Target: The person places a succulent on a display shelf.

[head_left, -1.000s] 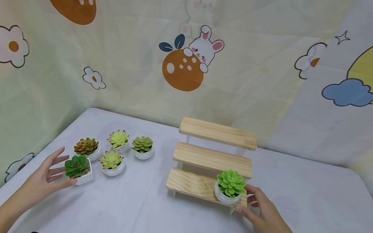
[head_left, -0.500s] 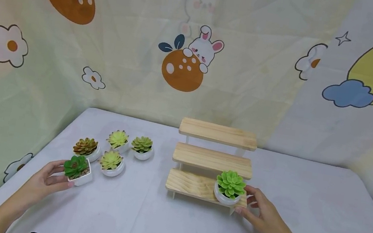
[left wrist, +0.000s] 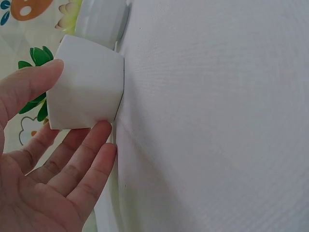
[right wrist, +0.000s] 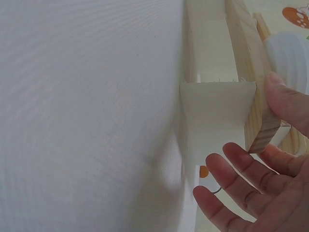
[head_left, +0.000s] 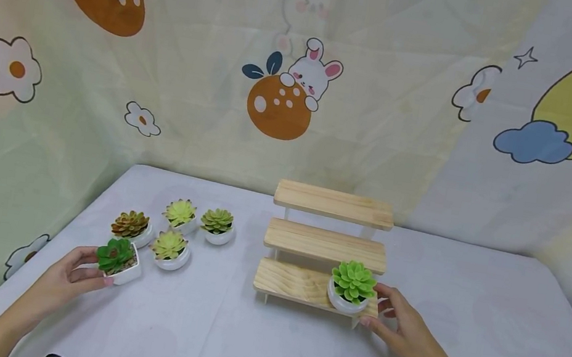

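Observation:
A dark green succulent in a square white pot [head_left: 123, 273] stands at the left of the table. My left hand [head_left: 71, 277] holds this pot, thumb on its front face and fingertips along its left side, as the left wrist view [left wrist: 72, 169] shows. On the bottom step of a three-tier wooden display stand [head_left: 292, 280] sits a bright green succulent in a round white pot [head_left: 343, 303]. My right hand [head_left: 403, 325] is at the step's right end, beside that pot. Its thumb rests at the wooden edge [right wrist: 260, 106]; the other fingers are spread loosely.
Several more succulents in round white pots are grouped beyond the left hand: a brownish one [head_left: 131, 224], two yellow-green ones [head_left: 168, 245] and a green one [head_left: 217, 224]. A printed cloth backdrop [head_left: 197, 64] rises behind the white-covered table [head_left: 215, 342].
My left hand's fingers have closed in from a wider spread onto the square pot. The right hand and the stand have stayed where they were.

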{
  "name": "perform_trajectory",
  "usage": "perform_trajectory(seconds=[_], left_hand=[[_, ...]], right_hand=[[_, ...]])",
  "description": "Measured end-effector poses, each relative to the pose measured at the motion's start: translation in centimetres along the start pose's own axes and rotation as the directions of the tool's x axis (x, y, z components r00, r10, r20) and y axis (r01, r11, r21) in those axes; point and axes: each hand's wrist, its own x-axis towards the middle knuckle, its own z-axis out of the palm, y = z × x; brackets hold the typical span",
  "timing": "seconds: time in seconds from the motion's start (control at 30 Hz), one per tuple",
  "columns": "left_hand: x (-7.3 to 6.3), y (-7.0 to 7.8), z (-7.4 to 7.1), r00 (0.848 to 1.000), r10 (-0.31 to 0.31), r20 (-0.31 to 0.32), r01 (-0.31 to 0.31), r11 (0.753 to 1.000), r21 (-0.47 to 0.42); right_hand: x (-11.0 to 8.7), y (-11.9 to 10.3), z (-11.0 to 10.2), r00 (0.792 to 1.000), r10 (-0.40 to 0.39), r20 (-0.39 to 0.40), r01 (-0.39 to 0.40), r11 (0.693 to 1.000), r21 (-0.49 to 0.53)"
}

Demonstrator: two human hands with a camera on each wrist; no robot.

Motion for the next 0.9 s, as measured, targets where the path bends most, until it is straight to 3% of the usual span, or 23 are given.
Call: perform_trajectory(seconds=[0.7,0.9], left_hand=[[-0.4,0.5,0.0,0.996,0.085,-0.028,-0.084,0.996,0.025],[-0.5,1.3,0.1,0.987,0.152,-0.045,-0.151,0.988,0.016]], right_hand=[[0.0,0.2,0.1,0.999,-0.03,-0.021,0.03,1.0,0.001],[0.0,0.2,0.2,0.999,-0.031,-0.019,0.031,1.0,-0.005]])
